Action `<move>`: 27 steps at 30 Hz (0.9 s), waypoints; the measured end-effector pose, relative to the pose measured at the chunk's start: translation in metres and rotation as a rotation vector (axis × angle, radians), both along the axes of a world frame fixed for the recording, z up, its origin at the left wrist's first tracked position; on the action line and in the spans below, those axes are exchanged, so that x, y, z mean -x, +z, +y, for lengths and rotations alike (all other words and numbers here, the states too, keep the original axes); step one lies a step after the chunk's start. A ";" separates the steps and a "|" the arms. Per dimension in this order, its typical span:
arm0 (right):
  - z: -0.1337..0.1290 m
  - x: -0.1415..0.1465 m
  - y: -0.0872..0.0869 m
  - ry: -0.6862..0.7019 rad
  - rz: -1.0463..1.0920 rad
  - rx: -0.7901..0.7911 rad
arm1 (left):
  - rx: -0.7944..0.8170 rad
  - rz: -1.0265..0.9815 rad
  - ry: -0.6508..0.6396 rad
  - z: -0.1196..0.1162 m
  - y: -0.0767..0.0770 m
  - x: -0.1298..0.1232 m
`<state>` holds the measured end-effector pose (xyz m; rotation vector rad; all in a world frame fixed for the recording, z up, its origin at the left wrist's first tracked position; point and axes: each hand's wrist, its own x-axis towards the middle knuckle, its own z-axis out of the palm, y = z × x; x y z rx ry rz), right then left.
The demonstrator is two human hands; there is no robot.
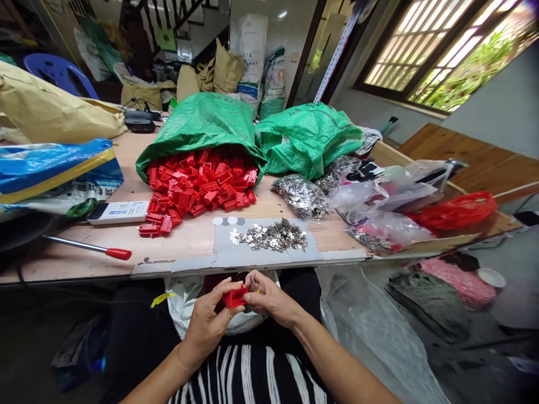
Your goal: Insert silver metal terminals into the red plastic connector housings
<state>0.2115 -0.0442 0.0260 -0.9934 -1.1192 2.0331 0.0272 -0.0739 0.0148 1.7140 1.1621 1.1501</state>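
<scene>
Between the fingers and thumb of my left hand [209,314] is a red plastic housing [234,297], held above my lap in front of the table edge. My right hand [269,297] is closed at the housing's right side, pinching a thin metal piece [252,279] whose kind I cannot make out. Beyond my hands, a pile of small flat metal plates [273,235] lies on a grey mat [223,247]. A heap of similar red plastic housings [197,185] spills from a green woven sack [206,120] further back.
A second green sack [307,137] and a clear bag of metal parts [303,196] stand at the right, beside a tray of plastic bags [387,196]. At the left are a red-tipped lever [118,254] and a white box [122,212]. A white bag [183,306] lies on my lap.
</scene>
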 end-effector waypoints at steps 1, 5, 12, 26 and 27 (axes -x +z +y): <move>0.000 0.000 -0.001 0.004 0.019 0.023 | 0.027 -0.029 -0.015 0.000 0.001 0.001; -0.003 0.002 0.000 0.030 0.091 0.115 | 0.142 -0.197 -0.095 0.003 0.006 0.003; 0.021 -0.011 0.022 0.076 -0.282 -0.283 | 0.463 -0.584 -0.024 0.008 -0.002 0.001; 0.077 -0.018 0.022 -0.040 -1.259 -0.988 | 0.555 -0.652 0.080 0.011 0.001 0.001; 0.076 -0.018 0.022 -0.049 -1.263 -0.991 | 0.554 -0.653 0.082 0.011 0.001 0.001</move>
